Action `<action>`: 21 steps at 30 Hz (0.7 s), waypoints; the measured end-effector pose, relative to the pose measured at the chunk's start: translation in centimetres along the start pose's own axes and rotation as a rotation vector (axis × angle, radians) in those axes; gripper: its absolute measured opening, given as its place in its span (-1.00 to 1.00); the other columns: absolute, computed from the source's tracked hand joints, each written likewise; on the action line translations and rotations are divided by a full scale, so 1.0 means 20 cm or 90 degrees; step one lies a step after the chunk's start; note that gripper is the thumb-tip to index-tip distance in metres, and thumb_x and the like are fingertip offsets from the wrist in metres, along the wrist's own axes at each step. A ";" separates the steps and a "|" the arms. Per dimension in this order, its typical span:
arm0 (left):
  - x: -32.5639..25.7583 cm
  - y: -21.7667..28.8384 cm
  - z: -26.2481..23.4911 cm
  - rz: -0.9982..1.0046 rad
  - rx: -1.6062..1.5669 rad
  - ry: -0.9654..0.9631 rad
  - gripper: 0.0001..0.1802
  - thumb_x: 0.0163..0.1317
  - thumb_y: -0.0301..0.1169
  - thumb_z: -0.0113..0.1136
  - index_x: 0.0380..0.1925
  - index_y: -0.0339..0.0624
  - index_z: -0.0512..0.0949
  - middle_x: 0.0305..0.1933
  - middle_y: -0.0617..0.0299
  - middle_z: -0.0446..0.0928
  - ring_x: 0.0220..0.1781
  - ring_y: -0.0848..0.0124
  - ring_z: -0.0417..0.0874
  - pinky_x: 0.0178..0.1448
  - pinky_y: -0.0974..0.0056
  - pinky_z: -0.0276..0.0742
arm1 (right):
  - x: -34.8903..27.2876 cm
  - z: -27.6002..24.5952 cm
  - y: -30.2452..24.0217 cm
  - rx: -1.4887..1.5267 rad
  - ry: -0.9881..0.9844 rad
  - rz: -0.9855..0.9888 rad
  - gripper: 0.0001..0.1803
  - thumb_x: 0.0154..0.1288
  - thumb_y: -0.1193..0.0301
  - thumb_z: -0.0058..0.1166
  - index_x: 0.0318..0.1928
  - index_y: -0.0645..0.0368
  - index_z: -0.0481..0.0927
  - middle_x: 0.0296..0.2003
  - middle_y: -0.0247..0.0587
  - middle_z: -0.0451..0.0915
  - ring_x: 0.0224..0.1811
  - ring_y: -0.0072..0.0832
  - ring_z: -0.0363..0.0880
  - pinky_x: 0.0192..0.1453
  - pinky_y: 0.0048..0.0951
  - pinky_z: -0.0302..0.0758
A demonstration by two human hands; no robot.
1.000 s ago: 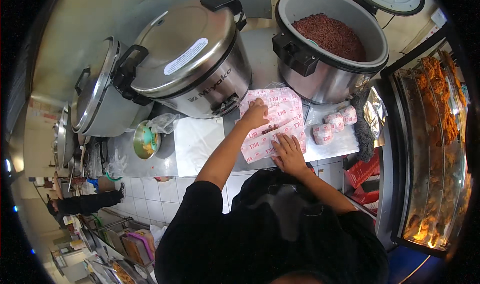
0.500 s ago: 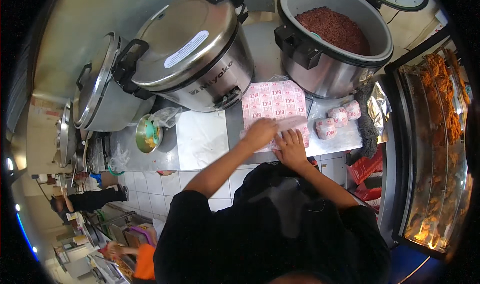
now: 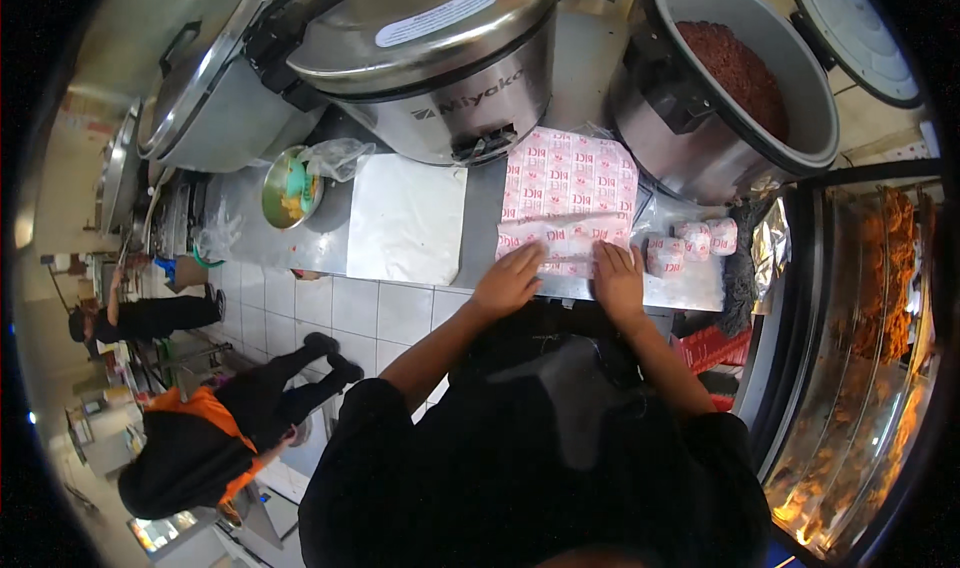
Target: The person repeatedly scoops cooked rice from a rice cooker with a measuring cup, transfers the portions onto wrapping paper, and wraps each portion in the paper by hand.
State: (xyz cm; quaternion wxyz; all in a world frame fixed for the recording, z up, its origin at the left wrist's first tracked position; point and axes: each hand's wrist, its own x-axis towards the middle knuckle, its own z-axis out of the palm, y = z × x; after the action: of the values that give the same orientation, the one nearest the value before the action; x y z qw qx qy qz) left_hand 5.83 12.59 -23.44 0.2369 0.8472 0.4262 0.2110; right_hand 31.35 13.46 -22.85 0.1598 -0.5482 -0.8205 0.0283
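The pink-and-white printed paper sheet (image 3: 572,173) lay flat on the grey metal counter (image 3: 482,218), mostly ahead of the fingertips, with a creased, folded band (image 3: 565,232) across its near part, between and just beyond the two hands. It looked thin and light, limp rather than stiff, probably a little slick and easy to crumple or tear under a hard pinch. Any filling inside the band was hidden; if there was some, it would likely have made the fold soft and lumpy. The band's two ends seemed the best places to take hold, with light, even pressure from flattish fingers.

The left hand (image 3: 510,280) touched the paper near the band's left end, its fingers stretched forward and close together. The right hand (image 3: 620,281) touched the right end, fingers extended and slightly spread. Neither was balled up; whether the thumbs pinched the paper from the near side could not be told. The hands stood apart, the paper spanning the gap.

Just right of the right hand sat small, rounded bundles in pink-and-white printed paper (image 3: 666,256). Left of the left hand lay a blank white sheet (image 3: 405,218).
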 end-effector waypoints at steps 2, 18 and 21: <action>-0.04 -0.02 0.00 -0.017 0.068 0.084 -0.50 0.21 -0.32 0.13 0.14 -0.28 0.43 0.21 0.00 0.42 0.25 0.09 0.44 0.28 0.08 0.40 | 0.01 -0.02 0.04 0.022 0.022 -0.016 -0.57 0.08 0.44 0.07 0.03 0.15 0.56 -0.05 -0.26 0.61 0.09 -0.33 0.51 0.40 -0.05 0.16; 0.64 -0.24 -0.13 -0.169 0.035 -0.207 -0.66 -0.11 -0.50 0.36 -0.26 -0.29 0.55 -0.17 -0.17 0.59 -0.06 -0.05 0.62 0.02 0.03 0.55 | 0.54 0.02 0.12 -0.014 -0.335 -0.074 -0.72 0.12 0.48 0.06 -0.11 0.19 0.51 -0.29 -0.02 0.59 -0.22 -0.12 0.62 -0.15 -0.16 0.59; 0.46 -0.11 -0.03 -0.206 -0.074 -0.029 -0.72 -0.01 -0.56 0.27 -0.24 -0.30 0.50 -0.29 -0.11 0.55 -0.20 -0.06 0.60 -0.08 0.05 0.54 | 0.28 0.03 0.06 0.014 -0.171 0.018 -0.57 0.15 0.42 0.05 0.05 0.28 0.44 -0.22 0.02 0.59 -0.18 -0.12 0.62 -0.12 -0.24 0.61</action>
State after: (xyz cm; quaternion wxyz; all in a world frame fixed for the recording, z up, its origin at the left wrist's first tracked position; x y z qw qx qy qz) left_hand 9.13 21.41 -22.93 0.3260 0.7568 0.5388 0.1752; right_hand 30.22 19.00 -22.43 0.0543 -0.5492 -0.8262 0.1129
